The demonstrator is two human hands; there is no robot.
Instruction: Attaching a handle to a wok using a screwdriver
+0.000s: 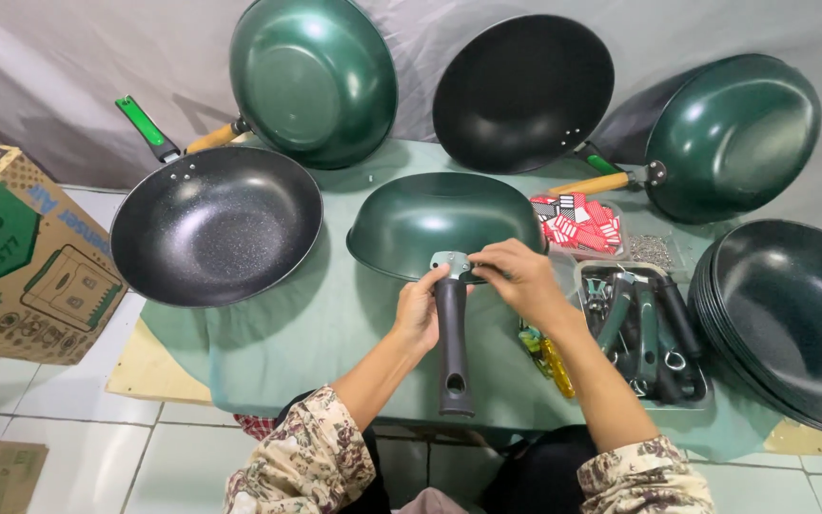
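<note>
cardboard box (26, 257), stacked pans (792, 324), tray of handles (644, 333)

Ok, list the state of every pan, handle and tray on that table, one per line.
Centre pan: upside down, both hands at its bracket.
Black handle: at the bracket, pointing toward the person.
Left hand: gripping the handle top.
Right hand: pinching at the bracket.
Left pan: upright, handle fitted.
Handle tray: full.

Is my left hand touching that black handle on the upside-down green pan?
Touching. The head view shows the left hand gripping the top of the black handle against the green pan.
</note>
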